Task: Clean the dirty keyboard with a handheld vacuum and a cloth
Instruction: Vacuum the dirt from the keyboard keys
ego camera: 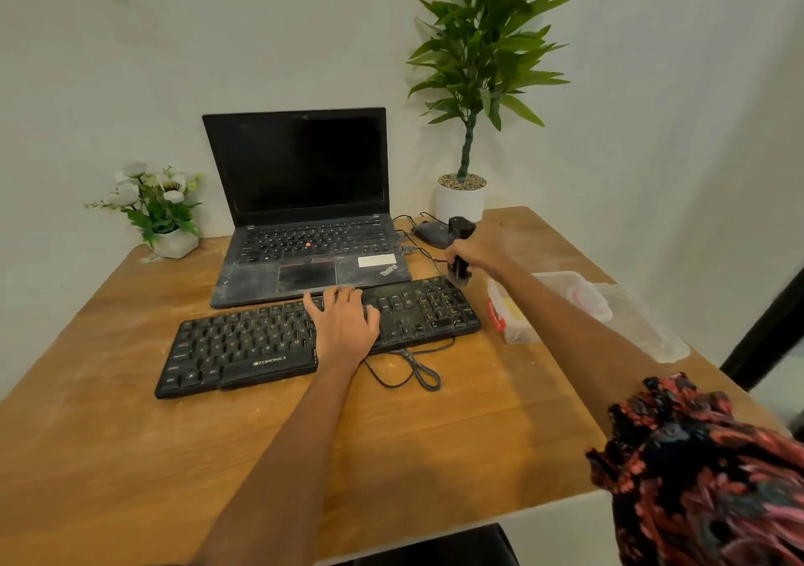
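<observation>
Head view. A wooden table point(130, 457) fills the lower and middle frame. At centre stands an open laptop point(304, 217), screen dark, its palm rest dusty. Just behind the laptop's right corner lies a dark mouse point(428, 232) with thin cables beside it. In the upper right of the frame a tall green plant point(483, 43) rises from a white pot point(460, 202) at the table's back edge. At middle left sits a small white pot of pale flowers point(156, 204). At middle right, a clear plastic box point(513, 317) with a red clasp stands just beside the keyboard's right end, and a clear bag point(639, 326) lies next to it. A red and black patterned sleeve point(705, 470) fills the lower right corner.

The keyboard point(261, 343) lies in front of the laptop, nearly touching its front edge. Its long axis runs from lower left to upper right of the frame, the number pad at the upper right end. Its cable point(413, 374) loops on the table below it.

The left hand point(343, 326) rests flat on the keys right of centre, fingers straight and slightly spread. The right hand point(478, 248) grips a black vacuum point(460, 248), fingers wrapped round its body. The vacuum stands upright, brush end down, at the keyboard's upper right corner.
</observation>
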